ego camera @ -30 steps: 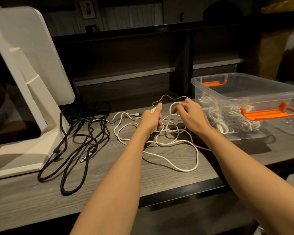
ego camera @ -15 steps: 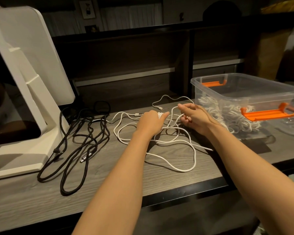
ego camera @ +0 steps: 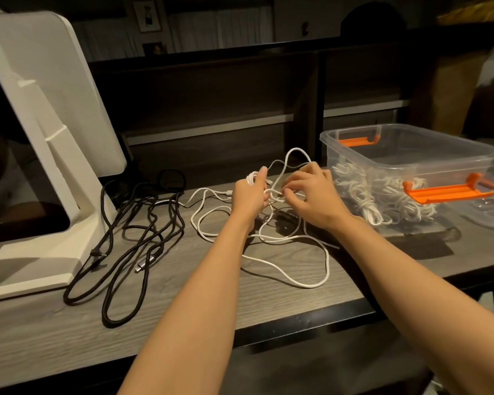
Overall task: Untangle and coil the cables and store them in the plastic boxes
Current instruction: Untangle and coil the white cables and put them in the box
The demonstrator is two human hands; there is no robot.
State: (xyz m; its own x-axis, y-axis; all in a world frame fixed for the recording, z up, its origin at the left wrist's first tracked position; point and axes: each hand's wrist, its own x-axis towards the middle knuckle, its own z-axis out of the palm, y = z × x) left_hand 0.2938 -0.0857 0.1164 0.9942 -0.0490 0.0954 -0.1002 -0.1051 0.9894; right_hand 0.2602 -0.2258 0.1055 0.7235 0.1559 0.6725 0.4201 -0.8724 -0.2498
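Item: white cable, tangled, on the desk at centre, loose loops trailing toward the near edge. Part-coiled.

Left hand: fingers curled round a small bundle of turns of the white cable, thumb up. Holding.

Right hand: fingers bent and pinching a strand just beside the left hand, one loop arching up over both hands.

Black cable: loose heap to the left, untouched, lying against the foot of a white stand. One white strand runs leftward to the edge of this heap.

Box: clear plastic, orange handles, right of the hands, open; white coils already inside. A second clear piece lies at far right, only partly in view.

Hazards, as judged:
- Drawing the pinched strand hard may tighten a knot in the crossing loops rather than free it.
- The arched loop could slip over the fingers and add a twist to the bundle.
- A loosened left grip would let the gathered turns spring apart.
- The strand toward the black heap may drag it along, mixing the two.
- Slack near the desk edge could slide off.
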